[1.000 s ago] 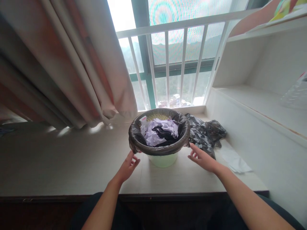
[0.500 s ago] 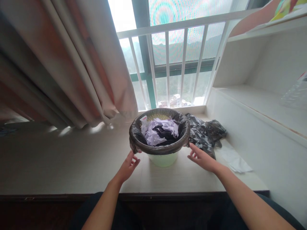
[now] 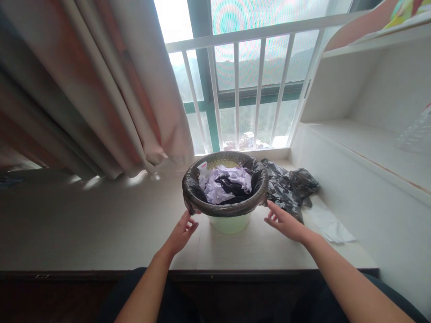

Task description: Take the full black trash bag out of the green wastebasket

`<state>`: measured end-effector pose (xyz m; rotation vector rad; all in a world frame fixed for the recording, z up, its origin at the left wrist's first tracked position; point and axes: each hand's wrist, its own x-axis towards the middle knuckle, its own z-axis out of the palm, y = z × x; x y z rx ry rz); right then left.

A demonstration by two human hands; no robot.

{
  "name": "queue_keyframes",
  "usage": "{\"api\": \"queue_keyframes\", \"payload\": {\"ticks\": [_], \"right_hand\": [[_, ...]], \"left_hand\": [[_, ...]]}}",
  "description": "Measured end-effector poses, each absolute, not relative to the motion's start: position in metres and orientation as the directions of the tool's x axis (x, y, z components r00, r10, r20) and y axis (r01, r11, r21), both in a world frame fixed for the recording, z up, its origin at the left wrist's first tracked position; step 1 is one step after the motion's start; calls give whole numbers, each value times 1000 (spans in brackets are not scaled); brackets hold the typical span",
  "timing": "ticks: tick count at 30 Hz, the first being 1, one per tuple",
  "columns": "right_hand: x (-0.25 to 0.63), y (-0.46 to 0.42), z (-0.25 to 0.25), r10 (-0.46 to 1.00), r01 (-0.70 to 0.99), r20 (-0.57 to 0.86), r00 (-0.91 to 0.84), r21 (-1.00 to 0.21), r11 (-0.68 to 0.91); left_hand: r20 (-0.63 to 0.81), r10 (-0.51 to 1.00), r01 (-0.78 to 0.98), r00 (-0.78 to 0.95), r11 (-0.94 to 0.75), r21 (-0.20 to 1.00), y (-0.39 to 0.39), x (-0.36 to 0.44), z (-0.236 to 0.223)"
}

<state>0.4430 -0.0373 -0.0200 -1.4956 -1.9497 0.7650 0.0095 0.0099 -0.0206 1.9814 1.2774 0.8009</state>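
Just my view's drifted a hair since a second ago. My left hand (image 3: 181,232) and right hand (image 3: 284,223) are apart, fingers at either side of the black liner (image 3: 224,210), can't tell if they're actually pinching it. Pale green bin (image 3: 230,225) sits on the counter (image 3: 101,224), crumpled lavender stuff (image 3: 215,190) inside.

- Left hand (image 3: 181,232): bare, slim-fingered.
- Left forearm (image 3: 148,280), at 7 o'clock: bare to the bottom edge of view, smooth.
- Right hand (image 3: 284,220): bare, slim-fingered.
- Right forearm (image 3: 345,276), at 4 o'clock: likewise bare, smooth.
- Legwear (image 3: 121,294), at 7 and 4 o'clock: plain, dark, blue-tinged; cut lost in shadow.
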Motion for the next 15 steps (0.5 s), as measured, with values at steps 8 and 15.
{"api": "queue_keyframes", "payload": {"ticks": [8,15], "right_hand": [[443,-35,-25,969,652,106,-223,-723,229],[444,-36,-24,969,652,89,-232,-725,222]], "left_hand": [[141,929,541,344,-318,778,10,10,-22],[147,927,541,345,-324,776,10,10,-21]]}}
